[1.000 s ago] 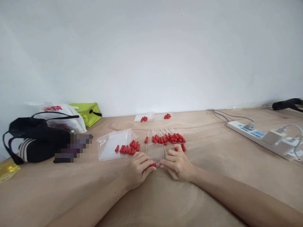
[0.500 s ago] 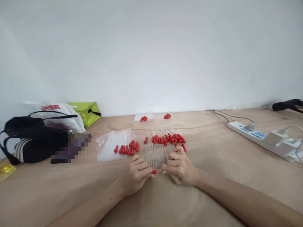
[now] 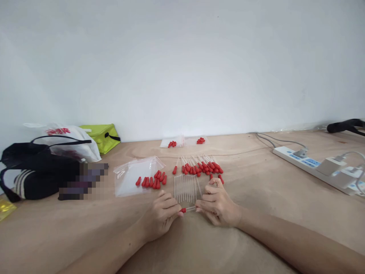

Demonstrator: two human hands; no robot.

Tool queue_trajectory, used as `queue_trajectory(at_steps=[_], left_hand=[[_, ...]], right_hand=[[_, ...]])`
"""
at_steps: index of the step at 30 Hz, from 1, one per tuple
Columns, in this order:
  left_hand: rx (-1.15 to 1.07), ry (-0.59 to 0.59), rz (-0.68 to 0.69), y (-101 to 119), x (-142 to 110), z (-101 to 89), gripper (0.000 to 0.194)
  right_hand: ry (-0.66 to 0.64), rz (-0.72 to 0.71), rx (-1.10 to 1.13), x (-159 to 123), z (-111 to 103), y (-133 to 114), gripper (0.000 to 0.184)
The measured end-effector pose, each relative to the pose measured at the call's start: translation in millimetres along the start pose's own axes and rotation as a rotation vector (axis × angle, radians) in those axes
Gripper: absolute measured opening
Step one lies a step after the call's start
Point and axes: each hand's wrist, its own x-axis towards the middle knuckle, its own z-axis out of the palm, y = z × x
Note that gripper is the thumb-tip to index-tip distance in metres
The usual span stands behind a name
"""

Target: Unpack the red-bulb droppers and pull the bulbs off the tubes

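Observation:
My left hand (image 3: 163, 214) pinches a red rubber bulb (image 3: 183, 210) low over the table. Pinched in my right hand (image 3: 219, 205) is a thin clear dropper tube (image 3: 190, 209), its near end meeting the bulb's mouth. Just beyond both hands lies a row of bare clear tubes (image 3: 184, 189). Behind that row are several droppers with red bulbs (image 3: 203, 167) fitted on them. Loose red bulbs (image 3: 151, 182) sit to the left, partly on clear zip bags (image 3: 127, 180). Two red bulbs (image 3: 220, 179) show right behind my right hand, their lower parts partly hidden.
Near the wall lie filled clear bags (image 3: 179, 142) with red bulbs. On the left stand a black bag (image 3: 42, 179), a white plastic bag (image 3: 76, 142) and a lime-green bag (image 3: 104, 139). A power strip (image 3: 299, 161) with plugs and cables lies on the right of the wooden table (image 3: 256, 213).
The hands have drawn slightly apart, and more of the tube shows between the bulb and my right fingers. The view has shifted slightly; the other things stay in place.

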Motion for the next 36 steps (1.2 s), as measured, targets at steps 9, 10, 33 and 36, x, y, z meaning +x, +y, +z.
queue_trajectory(at_steps=[9,10,33,36], left_hand=[[0.017,0.050,0.003,-1,-3,-2.4,0.025],[0.005,0.091,-0.022,-5,-4,-4.3,0.023],[0.094,0.085,-1.283,-112,-38,-50.1,0.026],[0.060,0.037,-1.257,-112,-39,-46.9,0.031]], right_hand=[[-0.001,0.006,-0.003,-4,0,1,0.023],[0.009,0.019,0.001,-6,-1,3,0.023],[-0.106,0.338,-0.266,80,60,0,0.017],[-0.202,0.347,-0.241,85,64,-5,0.016]])
